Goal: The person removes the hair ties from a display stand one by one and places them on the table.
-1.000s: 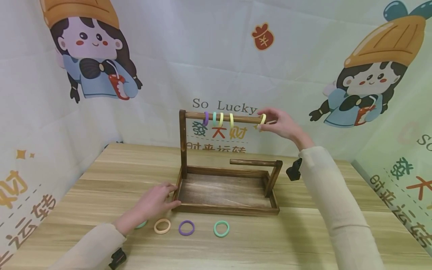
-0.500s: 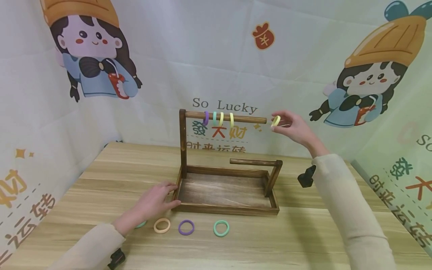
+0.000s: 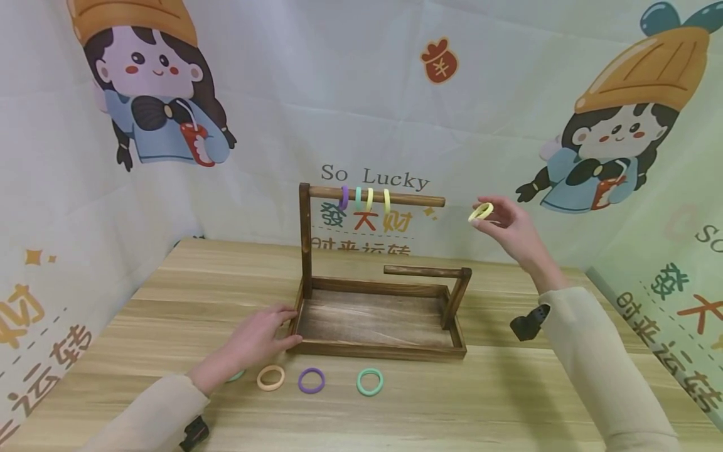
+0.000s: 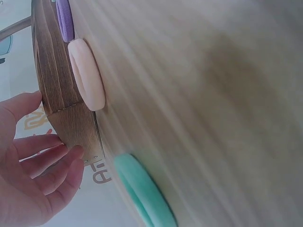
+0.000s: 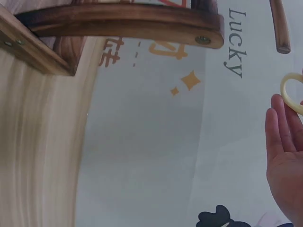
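Thumb and fingers of my left hand (image 3: 257, 339) grip the left front corner of a dark wooden rack (image 3: 375, 351), which has a tray base and two bars. Right of the upper bar (image 3: 418, 199), my right hand (image 3: 511, 232) holds a pale yellow hair tie (image 5: 283, 88) in the air, pinched at the fingertips and apart from the bar's free end. On that bar hang a purple hair tie (image 3: 344, 198), a green one and two yellow ones. The lower bar (image 3: 420, 271) carries none.
In front of the rack, a green hair tie (image 3: 359, 382), a purple one (image 3: 301, 380) and a peach one (image 3: 260, 378) lie on the wooden table (image 3: 452, 408). Another green one (image 4: 142, 189) is partly behind my left wrist. A printed cloth (image 3: 271, 125) stands behind.
My right hand has drawn the yellow hair tie off the upper bar's free end and moved right and slightly down with it, tilting it. My left hand has stayed at the rack's corner.
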Demonstrator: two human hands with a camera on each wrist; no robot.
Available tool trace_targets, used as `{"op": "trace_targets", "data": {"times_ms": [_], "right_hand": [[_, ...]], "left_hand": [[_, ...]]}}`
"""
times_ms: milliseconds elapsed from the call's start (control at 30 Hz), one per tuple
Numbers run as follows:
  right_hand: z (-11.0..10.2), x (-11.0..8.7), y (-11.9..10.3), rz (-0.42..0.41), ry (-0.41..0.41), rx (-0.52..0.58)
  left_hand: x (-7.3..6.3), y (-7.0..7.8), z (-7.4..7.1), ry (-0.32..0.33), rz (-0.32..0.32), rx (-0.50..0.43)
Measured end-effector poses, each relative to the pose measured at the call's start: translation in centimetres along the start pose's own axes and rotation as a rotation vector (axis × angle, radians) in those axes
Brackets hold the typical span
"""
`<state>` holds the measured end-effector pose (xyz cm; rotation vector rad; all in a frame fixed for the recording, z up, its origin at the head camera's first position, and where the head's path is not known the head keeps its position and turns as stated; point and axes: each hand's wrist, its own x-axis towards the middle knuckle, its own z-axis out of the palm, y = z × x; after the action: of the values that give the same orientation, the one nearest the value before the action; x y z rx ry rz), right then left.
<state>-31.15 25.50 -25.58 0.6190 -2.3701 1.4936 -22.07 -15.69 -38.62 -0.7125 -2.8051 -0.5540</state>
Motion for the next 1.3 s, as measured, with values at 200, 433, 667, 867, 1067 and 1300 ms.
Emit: {"op": "trace_targets", "data": {"times_ms": [200,433,667,867,1067,1300], "right_hand": [[0.3,-1.8,0.0,-0.027,0.042,0.177],[1.2,-3.7,0.3,-0.005,0.029,0.314],[2.1,-5.8,0.7,-0.031,-0.031,0.347],[2.9,-7.4,1.0,-0.022,-0.092,0.345],[4.1,-9.0,1.3,-0.023,-0.161,0.371],[5.8,-10.8,1.8,-0.034,-0.299,0.445]], "left_hand": [[0.0,-0.1,0.1,-0.008,-0.018,-0.002],[-0.1,-0.1,0.1,-0.002,-0.014,0.003],[-0.1,-0.1,0.0,0.003,-0.003,0.009],[-0.1,-0.1,0.0,-0.001,-0.003,0.006],[-0.1,0.0,0.0,-0.001,-0.006,0.006],[-0.1,0.0,-0.1,0.002,-0.006,0.010]]}}
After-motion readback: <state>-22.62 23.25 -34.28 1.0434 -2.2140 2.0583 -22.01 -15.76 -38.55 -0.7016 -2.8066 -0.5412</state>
